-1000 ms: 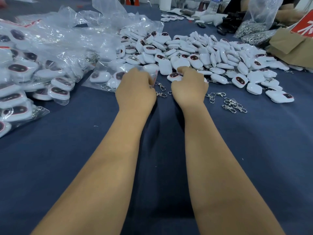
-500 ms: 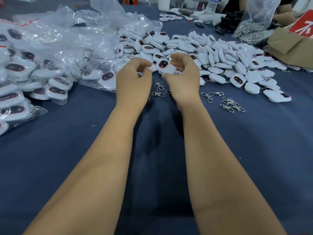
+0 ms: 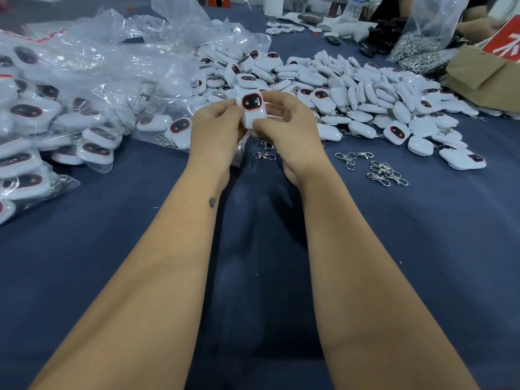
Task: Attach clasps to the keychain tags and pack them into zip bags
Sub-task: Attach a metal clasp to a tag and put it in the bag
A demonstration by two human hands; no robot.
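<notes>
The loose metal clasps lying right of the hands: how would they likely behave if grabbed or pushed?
The clasps lie interlocked in a small heap, so they would probably snag and lift in clumps. Thin, shiny metal suggests they are light and would slide on the blue cloth.

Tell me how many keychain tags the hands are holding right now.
1: a white tag with a dark face, held up between the left hand and the right hand over the blue cloth. Anything behind the fingers is hidden.

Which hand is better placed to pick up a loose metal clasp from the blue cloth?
Probably the right hand: the small silver metal clasps lie on its side. The left hand could keep holding the white dark-faced keychain tag.
</notes>
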